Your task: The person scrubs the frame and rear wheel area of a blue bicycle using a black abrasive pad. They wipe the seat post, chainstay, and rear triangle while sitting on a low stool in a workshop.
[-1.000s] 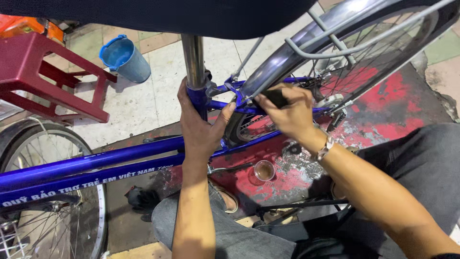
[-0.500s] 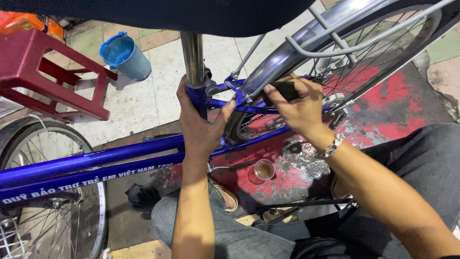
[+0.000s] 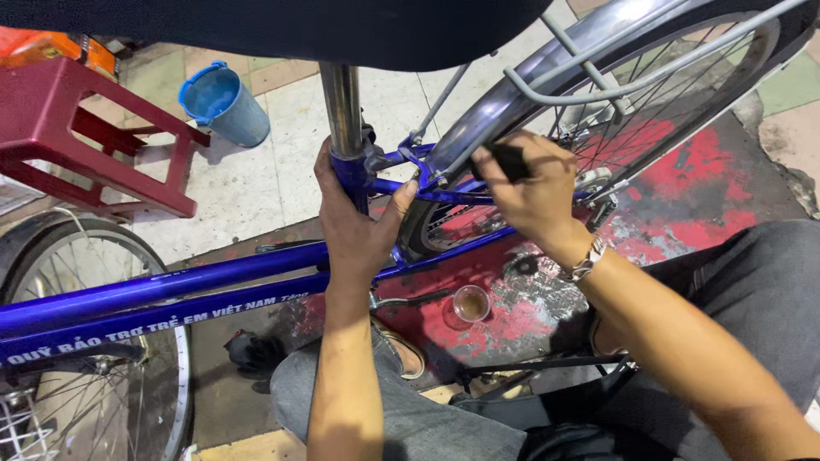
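Observation:
A blue bicycle frame (image 3: 171,294) lies across the view under a black saddle (image 3: 282,30). My left hand (image 3: 354,222) is wrapped around the blue seat tube just below the chrome seat post (image 3: 342,107). My right hand (image 3: 534,192) grips a small black tool (image 3: 506,160), pressed against the silver rear mudguard (image 3: 504,107) near where the frame stays meet it. The rear wheel (image 3: 666,111) with its spokes sits behind that hand. A metal watch is on my right wrist.
A red plastic stool (image 3: 85,137) and a blue bucket (image 3: 222,102) stand on the tiled floor at upper left. A small glass of brown liquid (image 3: 471,303) sits on the red-painted ground below the frame. Another wheel (image 3: 94,358) is at lower left. My knees fill the bottom.
My right hand with the black tool has slid up and to the right along the mudguard. My left hand has stayed on the seat tube.

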